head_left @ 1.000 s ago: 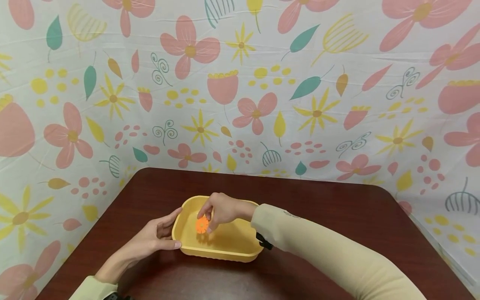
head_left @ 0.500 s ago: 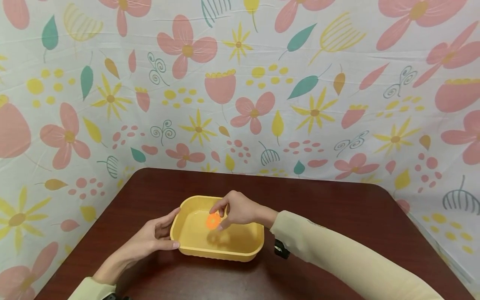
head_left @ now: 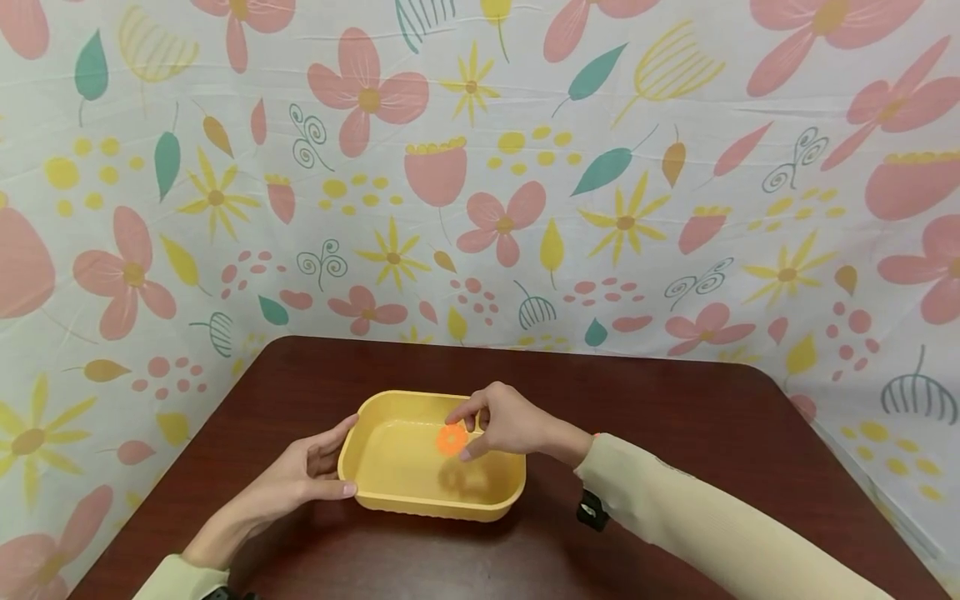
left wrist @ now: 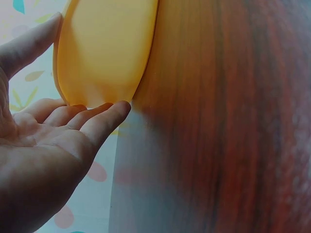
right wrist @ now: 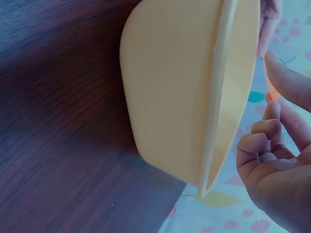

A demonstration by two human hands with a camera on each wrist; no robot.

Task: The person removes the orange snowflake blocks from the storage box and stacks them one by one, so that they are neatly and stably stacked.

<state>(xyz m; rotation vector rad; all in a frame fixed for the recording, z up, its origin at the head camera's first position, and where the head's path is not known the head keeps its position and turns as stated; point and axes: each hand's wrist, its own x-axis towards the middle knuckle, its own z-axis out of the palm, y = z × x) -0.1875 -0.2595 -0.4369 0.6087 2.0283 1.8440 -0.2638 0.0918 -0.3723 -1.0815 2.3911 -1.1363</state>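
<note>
A yellow plastic basin [head_left: 405,505] with rounded corners stands on the dark table. My left hand [head_left: 300,479] grips its left end, with thumb and fingers spread along the outside of the wall; the left wrist view shows the fingers [left wrist: 104,124] against that end. My right hand [head_left: 513,423] pinches a small orange toothed disc [head_left: 452,439], flower-like with a pale middle, between thumb and index finger. The disc hangs over the right half of the basin, and a shadow falls on the floor below. In the right wrist view the disc [right wrist: 271,85] shows only edge-on.
The dark reddish-brown wooden table [head_left: 637,417] extends around the basin on all sides. A white cloth [head_left: 480,317] printed with flowers and leaves hangs behind the table and along its sides. A black strap [head_left: 592,510] is on the right wrist.
My right hand has moved to the right with the orange disc, from the left part of the basin to over its right half. The left hand keeps its grip on the basin.
</note>
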